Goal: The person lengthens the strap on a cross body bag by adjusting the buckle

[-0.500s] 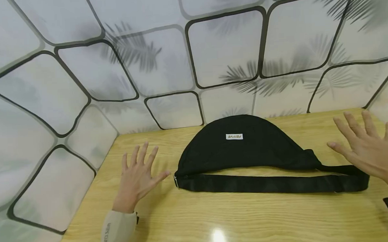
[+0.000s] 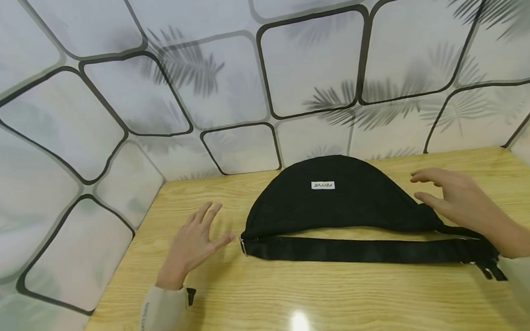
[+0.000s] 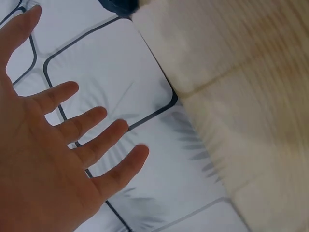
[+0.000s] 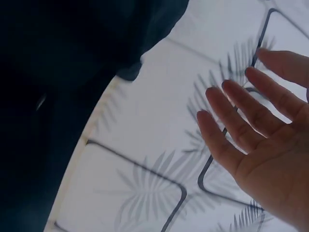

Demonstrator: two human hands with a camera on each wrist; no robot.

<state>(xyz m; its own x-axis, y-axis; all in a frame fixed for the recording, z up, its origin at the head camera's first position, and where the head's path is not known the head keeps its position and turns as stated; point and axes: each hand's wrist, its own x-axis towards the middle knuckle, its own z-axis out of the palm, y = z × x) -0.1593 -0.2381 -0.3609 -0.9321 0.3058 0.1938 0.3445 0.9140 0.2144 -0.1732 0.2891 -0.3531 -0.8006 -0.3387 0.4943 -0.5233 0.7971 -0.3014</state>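
Observation:
A black waist bag (image 2: 333, 202) with a curved top and a small white label (image 2: 322, 185) lies on the wooden table. Its flat black strap (image 2: 348, 249) runs along the near side, with a buckle (image 2: 491, 269) at the right end. My left hand (image 2: 195, 245) is held left of the bag, fingers spread, holding nothing; its straight fingers show in the left wrist view. Over the bag's right end hovers my right hand (image 2: 466, 201), empty, its fingers loosely extended toward the bag. The bag (image 4: 72, 58) fills the left of the right wrist view as a dark shape.
Behind and left of the table (image 2: 253, 304) stands a pale wall (image 2: 225, 78) with dark rounded outlines and grey leaf prints. A bright light reflection lies on the table's near part.
My right hand has moved left and turned from spread fingers to a sideways pose over the bag's right end. The left hand has turned slightly, its fingers a little more bent.

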